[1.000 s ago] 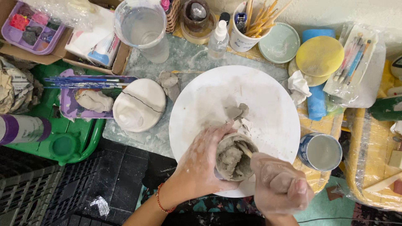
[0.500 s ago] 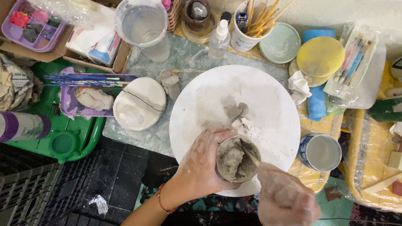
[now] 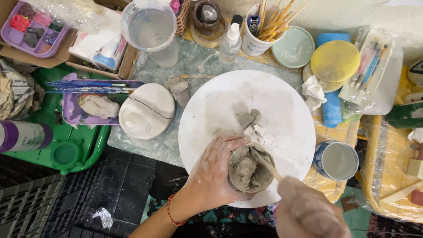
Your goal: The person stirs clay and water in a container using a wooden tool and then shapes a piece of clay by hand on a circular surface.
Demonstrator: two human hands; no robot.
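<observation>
I am stirring: my left hand [image 3: 216, 174] hugs the clay cup [image 3: 249, 169] tight, my right hand [image 3: 310, 211] grips the wooden stick [image 3: 266, 163], so next, careful small turns.

left hand [image 3: 216, 169]: clay-smeared, fingers curled, reaching toward 1 o'clock; red band on wrist
right hand [image 3: 308, 211]: closed fist, blurred, at 5 o'clock

A small clay-filled cup [image 3: 249, 169] stands on the near edge of the round white turntable disc [image 3: 269, 105], between the left hand [image 3: 216, 174] and the right hand [image 3: 308, 211]. A thin wooden stick [image 3: 266, 163] reaches into it from the right. A blue-rimmed mug [image 3: 337, 161] sits right of the disc, a white domed plaster mould [image 3: 147, 110] left of it.
</observation>
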